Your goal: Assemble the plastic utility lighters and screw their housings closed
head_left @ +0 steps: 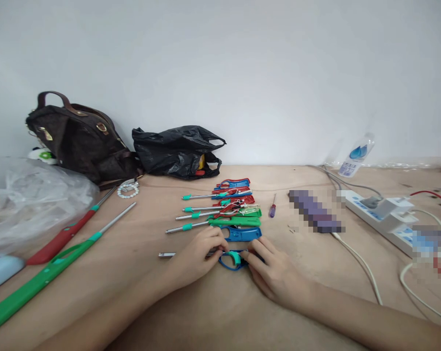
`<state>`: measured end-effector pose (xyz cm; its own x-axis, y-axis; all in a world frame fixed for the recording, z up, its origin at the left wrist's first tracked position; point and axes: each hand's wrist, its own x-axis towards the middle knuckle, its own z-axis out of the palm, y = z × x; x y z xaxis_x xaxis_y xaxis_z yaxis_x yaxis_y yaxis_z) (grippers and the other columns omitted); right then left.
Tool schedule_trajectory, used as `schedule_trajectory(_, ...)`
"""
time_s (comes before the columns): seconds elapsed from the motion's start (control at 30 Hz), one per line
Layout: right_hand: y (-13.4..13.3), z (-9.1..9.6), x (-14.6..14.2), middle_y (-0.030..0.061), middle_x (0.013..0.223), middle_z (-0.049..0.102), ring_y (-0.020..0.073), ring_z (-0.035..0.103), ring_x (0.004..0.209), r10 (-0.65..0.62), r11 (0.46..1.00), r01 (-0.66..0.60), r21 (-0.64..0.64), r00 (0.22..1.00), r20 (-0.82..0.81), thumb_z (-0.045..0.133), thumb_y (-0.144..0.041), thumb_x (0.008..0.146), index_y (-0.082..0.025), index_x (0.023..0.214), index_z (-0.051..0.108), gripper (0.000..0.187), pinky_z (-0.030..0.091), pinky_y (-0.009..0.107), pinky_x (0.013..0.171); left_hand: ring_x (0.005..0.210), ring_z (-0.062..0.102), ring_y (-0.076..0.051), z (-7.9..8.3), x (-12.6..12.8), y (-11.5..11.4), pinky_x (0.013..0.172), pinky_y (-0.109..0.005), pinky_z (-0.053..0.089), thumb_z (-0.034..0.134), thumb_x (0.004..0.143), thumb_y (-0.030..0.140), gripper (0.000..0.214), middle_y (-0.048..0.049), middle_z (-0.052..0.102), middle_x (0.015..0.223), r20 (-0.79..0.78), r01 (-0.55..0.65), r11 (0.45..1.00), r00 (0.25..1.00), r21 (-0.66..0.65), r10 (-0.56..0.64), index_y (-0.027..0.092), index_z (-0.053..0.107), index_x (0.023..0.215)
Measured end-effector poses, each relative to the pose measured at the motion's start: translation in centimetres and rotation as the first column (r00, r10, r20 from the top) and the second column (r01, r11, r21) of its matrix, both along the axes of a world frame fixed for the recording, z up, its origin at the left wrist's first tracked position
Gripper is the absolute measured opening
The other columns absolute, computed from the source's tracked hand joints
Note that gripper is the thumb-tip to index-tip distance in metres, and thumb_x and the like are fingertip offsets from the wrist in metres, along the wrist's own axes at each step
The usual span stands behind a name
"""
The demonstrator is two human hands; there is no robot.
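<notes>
My left hand (200,248) is closed at the front of an opened blue long-nosed lighter (223,265), whose metal tube (166,254) sticks out to the left beneath the hand. My right hand (273,268) pinches the handle end of the same lighter. Between the hands shows its teal trigger (236,258); the fingertips hide the small inner parts. Just beyond lies a blue half-shell (242,234). Further back, several opened lighters rest in a row, among them a green one (238,221) with its tube pointing left. A small purple-handled screwdriver (272,210) lies to their right.
At left lie a whole green lighter (63,265), a red lighter (65,239) and a clear plastic bag (48,190). A dark backpack (81,136) and black plastic bag (172,151) stand by the wall. At right are a power strip (373,219), cables and a bottle (357,156).
</notes>
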<state>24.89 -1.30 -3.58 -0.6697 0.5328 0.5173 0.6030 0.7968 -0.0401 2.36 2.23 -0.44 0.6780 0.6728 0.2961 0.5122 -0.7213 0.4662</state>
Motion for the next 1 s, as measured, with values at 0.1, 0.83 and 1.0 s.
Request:
schedule_trajectory(0.1,-0.05,-0.12,-0.10,0.0115,0.090,0.053,0.0230,0.048,0.082,-0.019,0.999,0.018,0.038,0.999,0.028,0.039,-0.005,0.085,-0.011,0.109,0.058,0.032,0.050,0.035,0.066,0.081,0.051,-0.017,-0.01,0.05,-0.06,0.070,-0.027,0.041,0.041,0.085,0.003,0.020,-0.0038,0.056,0.087,-0.041,-0.001,0.999,0.999,0.038,0.003,0.017,0.056,0.081)
schedule_trajectory(0.83,-0.31,-0.15,0.03,0.0112,0.092,0.051,0.0231,0.047,0.083,-0.027,0.999,0.027,-0.036,1.000,-0.008,0.041,-0.004,0.083,-0.013,0.107,0.058,0.030,0.048,0.035,0.067,0.080,0.050,-0.018,-0.42,0.15,-0.17,0.069,-0.028,0.040,0.039,0.086,0.006,0.021,-0.0047,0.057,0.087,-0.062,-0.006,0.994,0.998,0.112,0.013,0.017,0.056,0.081)
schedule_trajectory(1.0,-0.54,-0.42,-0.24,0.0116,0.091,0.052,0.0238,0.049,0.083,-0.068,0.996,0.065,0.059,0.997,0.046,0.041,-0.004,0.083,-0.012,0.108,0.058,0.031,0.048,0.035,0.066,0.080,0.049,-0.018,-0.28,0.22,-0.18,0.068,-0.029,0.039,0.037,0.087,0.006,0.023,-0.0046,0.057,0.084,-0.089,0.016,0.990,0.996,0.143,-0.003,0.017,0.056,0.081)
